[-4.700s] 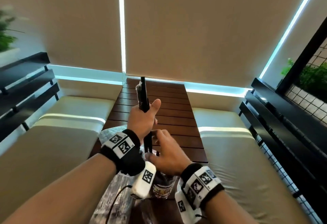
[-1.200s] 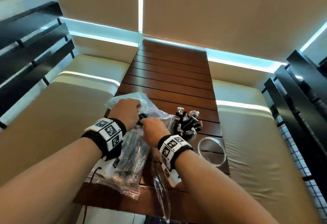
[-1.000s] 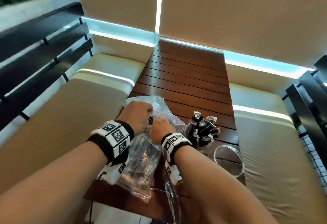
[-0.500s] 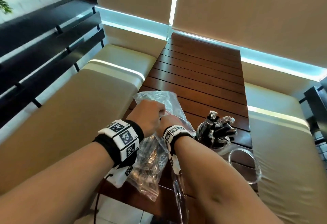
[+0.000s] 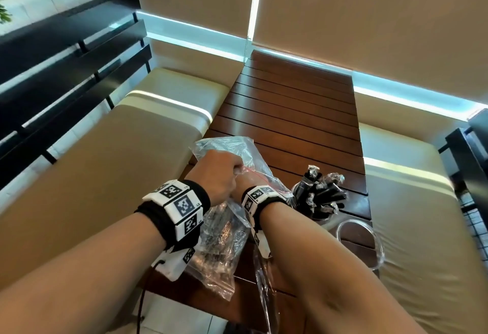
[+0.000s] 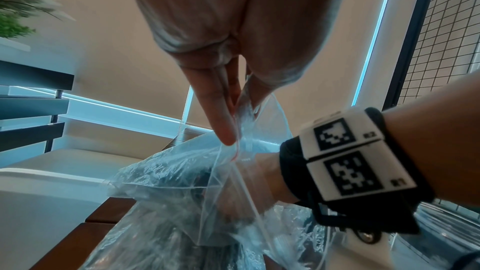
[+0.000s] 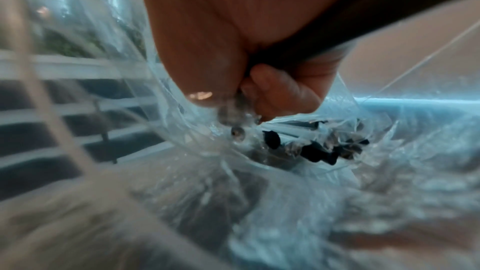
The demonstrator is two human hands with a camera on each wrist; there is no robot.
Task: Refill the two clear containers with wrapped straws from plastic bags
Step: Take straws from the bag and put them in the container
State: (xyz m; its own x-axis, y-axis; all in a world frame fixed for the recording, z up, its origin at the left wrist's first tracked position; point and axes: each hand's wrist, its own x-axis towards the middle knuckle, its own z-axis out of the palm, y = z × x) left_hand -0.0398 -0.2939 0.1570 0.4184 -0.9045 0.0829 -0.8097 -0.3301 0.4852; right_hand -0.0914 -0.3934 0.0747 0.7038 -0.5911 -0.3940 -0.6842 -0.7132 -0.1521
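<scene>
Inside, right hand [image 7: 249, 52] fingers curled round straws [image 7: 319, 149], head view hides them, left hand [image 6: 221, 34] pinching bag [image 6: 182, 192] mouth.

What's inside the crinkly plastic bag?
Black wrapped straws lie inside the plastic bag, and the right hand reaches in too. How many straws there are is hidden by crinkles.

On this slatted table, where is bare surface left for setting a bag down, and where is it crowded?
Free: the far slats of the table, from the plastic bag up to the window blinds. Crowded: the near end, where the left hand and right hand work the bag beside the straw-filled container and the empty container.
</scene>
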